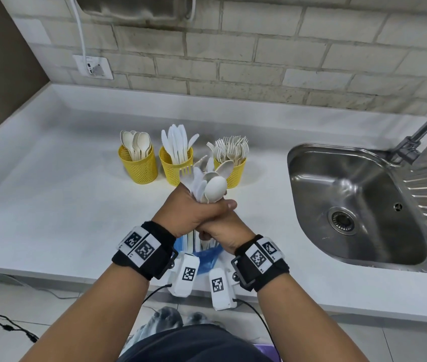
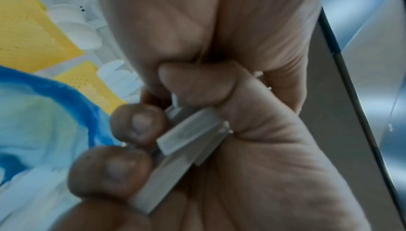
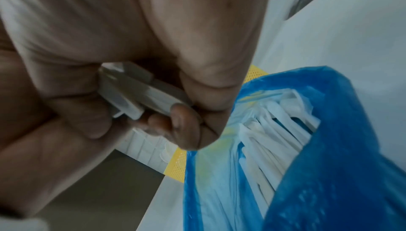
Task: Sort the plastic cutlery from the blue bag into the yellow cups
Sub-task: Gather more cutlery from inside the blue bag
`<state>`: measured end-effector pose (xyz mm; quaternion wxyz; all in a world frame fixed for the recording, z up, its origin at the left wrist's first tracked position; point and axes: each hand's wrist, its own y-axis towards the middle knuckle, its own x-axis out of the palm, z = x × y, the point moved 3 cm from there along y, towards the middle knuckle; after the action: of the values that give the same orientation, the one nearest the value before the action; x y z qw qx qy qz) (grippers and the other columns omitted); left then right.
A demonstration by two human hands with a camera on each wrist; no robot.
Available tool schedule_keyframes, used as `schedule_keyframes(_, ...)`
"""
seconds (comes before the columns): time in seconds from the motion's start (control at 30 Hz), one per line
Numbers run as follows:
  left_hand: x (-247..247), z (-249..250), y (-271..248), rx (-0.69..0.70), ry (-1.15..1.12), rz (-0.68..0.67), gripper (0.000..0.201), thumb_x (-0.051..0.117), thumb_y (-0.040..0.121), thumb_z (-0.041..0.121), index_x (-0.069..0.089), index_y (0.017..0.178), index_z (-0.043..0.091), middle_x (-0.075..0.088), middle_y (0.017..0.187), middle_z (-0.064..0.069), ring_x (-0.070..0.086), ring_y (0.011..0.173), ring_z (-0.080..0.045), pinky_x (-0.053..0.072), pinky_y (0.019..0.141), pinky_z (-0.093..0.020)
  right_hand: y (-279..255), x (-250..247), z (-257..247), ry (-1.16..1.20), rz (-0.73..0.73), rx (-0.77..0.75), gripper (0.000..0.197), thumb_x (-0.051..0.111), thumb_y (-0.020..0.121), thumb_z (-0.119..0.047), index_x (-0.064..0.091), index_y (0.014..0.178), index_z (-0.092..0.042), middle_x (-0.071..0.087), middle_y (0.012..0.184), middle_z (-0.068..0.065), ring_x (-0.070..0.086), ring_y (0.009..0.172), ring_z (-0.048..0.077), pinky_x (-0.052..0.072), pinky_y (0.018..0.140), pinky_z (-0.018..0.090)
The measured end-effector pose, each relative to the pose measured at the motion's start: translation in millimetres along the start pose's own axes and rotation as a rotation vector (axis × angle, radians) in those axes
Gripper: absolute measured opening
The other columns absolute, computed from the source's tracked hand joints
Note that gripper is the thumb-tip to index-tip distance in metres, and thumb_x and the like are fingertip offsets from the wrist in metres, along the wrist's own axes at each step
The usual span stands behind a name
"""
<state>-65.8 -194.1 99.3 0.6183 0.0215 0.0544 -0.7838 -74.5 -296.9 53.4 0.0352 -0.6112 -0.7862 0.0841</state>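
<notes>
Above the blue bag, left hand and right hand both clenched 1 mixed cutlery bundle; separating types before the 3 yellow cups seemed wise.

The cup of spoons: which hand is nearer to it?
Left. The left hand grips the cutlery bundle nearer the cup of spoons; the right hand grips lower, farther right.

A: What stands beyond the grip?
B: Three cups in a row on the tabletop.
A: And nearer?
B: The bag, beneath the grip; the sink lies to its right.
</notes>
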Motion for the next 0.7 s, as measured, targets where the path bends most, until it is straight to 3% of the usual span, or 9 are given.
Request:
schedule_keyframes(0.07,0.6,0.4,-2.9,-0.039,0.055,-0.006,0.036,0.095,0.059,0.037,0.075,0.084,0.020,0.075,0.080,0.003,0.068,0.080,-0.010,0.060,0.076,-0.027,3.9,1.8,-2.8,-0.077,0.053,-0.038,0.039,0.060,0.065,-0.028,0.055,0.102,-0.017,0.051,0.074,-0.015,0.048,0.069,-0.003,0.041,0.062,0.019)
schedule_keyframes(0.17,1.2,8.5,-0.9,0.024,0.115,0.000,0.027,0.092,0.070,0.028,0.075,0.087,0.017,0.077,0.082,-0.001,0.071,0.084,-0.016,0.059,0.077,-0.030,8.3,0.3,-3.0,-0.131,0.150,-0.075,0.022,0.064,0.075,-0.027,0.058,0.094,-0.019,0.055,0.078,-0.012,0.055,0.073,0.004,0.042,0.067,0.022)
schedule_keyframes(0.23,1.1,11.9,2.3,0.109,0.195,-0.007,0.053,0.090,0.066,0.044,0.069,0.104,0.013,0.076,0.100,-0.007,0.071,0.097,-0.023,0.059,0.087,-0.039,6.0,-3.0,-8.7,-0.221,0.183,-0.085,0.013,0.066,0.088,-0.012,0.059,0.089,-0.023,0.055,0.079,-0.013,0.056,0.076,0.006,0.045,0.069,0.026)
schedule_keyframes(0.33,-0.7,12.9,4.0,0.124,0.238,0.106,0.068,0.090,0.065,0.049,0.056,0.115,0.016,0.073,0.108,-0.001,0.069,0.100,-0.012,0.056,0.083,-0.027,1.6,-7.6,-19.8,-0.305,0.257,-0.171,0.018,0.065,0.093,-0.001,0.065,0.107,-0.011,0.055,0.083,-0.014,0.055,0.079,0.004,0.044,0.071,0.023)
schedule_keyframes(0.4,1.0,14.9,3.0,0.167,0.170,0.167,0.047,0.085,0.077,0.037,0.064,0.112,0.014,0.075,0.101,0.003,0.071,0.096,-0.007,0.056,0.083,-0.025,4.6,-6.3,-23.9,-0.242,0.304,-0.174,0.027,0.070,0.091,-0.009,0.062,0.117,-0.010,0.060,0.091,-0.015,0.059,0.083,0.000,0.050,0.074,0.019)
schedule_keyframes(0.47,1.2,17.8,1.6,0.184,0.103,0.160,0.039,0.076,0.081,0.043,0.074,0.105,0.012,0.078,0.099,0.001,0.072,0.098,-0.011,0.057,0.090,-0.035,9.2,-1.6,-22.8,-0.266,0.303,-0.133,0.036,0.066,0.084,-0.037,0.063,0.113,-0.016,0.069,0.093,-0.011,0.068,0.089,0.007,0.057,0.078,0.028)
schedule_keyframes(0.53,-1.0,21.5,-0.7,0.175,0.036,0.132,0.042,0.072,0.081,0.046,0.077,0.104,0.010,0.079,0.101,-0.001,0.073,0.102,-0.015,0.057,0.095,-0.038,12.6,0.3,-14.8,-0.295,0.215,-0.084,0.043,0.062,0.074,-0.044,0.066,0.109,-0.019,0.075,0.094,-0.004,0.073,0.091,0.013,0.062,0.079,0.039)
schedule_keyframes(0.63,-6.7,25.4,-1.4,0.188,-0.035,0.084,0.018,0.073,0.092,0.021,0.077,0.104,0.008,0.079,0.102,-0.003,0.074,0.104,-0.018,0.056,0.099,-0.040,10.1,0.9,-8.9,0.122,0.020,0.018,0.040,0.069,0.082,-0.004,0.066,0.121,-0.012,0.076,0.112,0.012,0.073,0.104,0.029,0.060,0.088,0.055)
schedule_keyframes(0.7,-10.2,27.0,0.1,0.210,-0.065,0.048,0.011,0.068,0.096,0.006,0.076,0.103,0.008,0.079,0.102,-0.006,0.074,0.103,-0.021,0.057,0.098,-0.039,2.7,3.9,-14.7,0.449,-0.138,0.074,0.047,0.054,0.090,0.016,0.058,0.133,-0.004,0.072,0.120,0.013,0.071,0.109,0.026,0.061,0.090,0.043)
